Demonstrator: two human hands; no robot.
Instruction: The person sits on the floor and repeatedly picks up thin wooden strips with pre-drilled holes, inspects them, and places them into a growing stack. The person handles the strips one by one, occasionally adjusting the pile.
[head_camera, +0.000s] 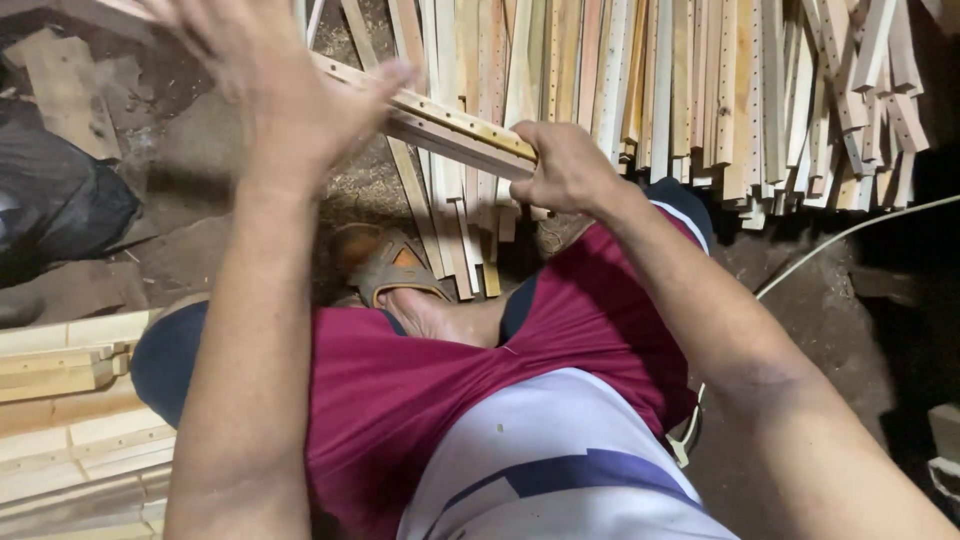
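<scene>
My right hand (566, 168) grips the near end of a few long, thin wooden slats (450, 125) held together, which run up and to the left. My left hand (280, 85) is raised over the slats farther along, fingers spread, thumb touching their upper edge; it is blurred. Both hands are above my knees in maroon shorts (420, 380). A pile of similar drilled wooden slats (700, 90) lies on the ground just beyond the hands.
A stack of thicker wooden blocks (70, 420) sits at the lower left. My foot in a sandal (395, 270) rests on the dirt floor. A black bag (50, 200) lies at left. A white cable (850, 235) runs along the right.
</scene>
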